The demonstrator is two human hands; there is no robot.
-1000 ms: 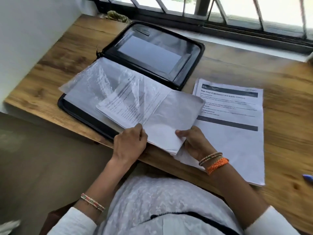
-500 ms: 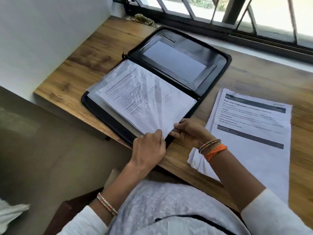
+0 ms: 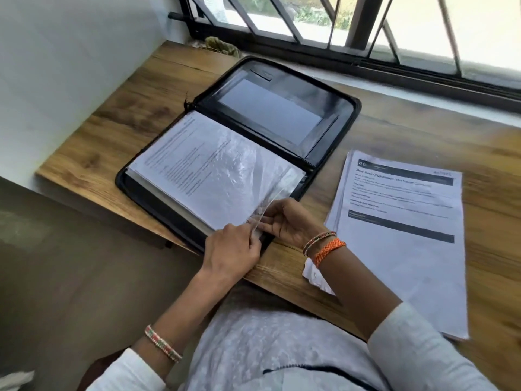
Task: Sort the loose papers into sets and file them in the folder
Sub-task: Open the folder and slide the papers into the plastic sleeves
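A black zip folder lies open on the wooden desk. Its near half holds clear plastic sleeves with printed papers inside. My left hand pinches the near corner edge of the top sleeve. My right hand holds the same lifted corner from the right, fingers curled around it. A stack of loose printed papers with dark header bars lies on the desk to the right of the folder.
A barred window runs along the desk's far edge, with a crumpled cloth at its left corner. A white wall stands to the left. A small crumpled paper sits under my right wrist at the desk's near edge.
The sheets that stuck out of the sleeve have gone fully inside it and lie flat in the folder. Both hands moved to the sleeve's near corner and lifted its edge.
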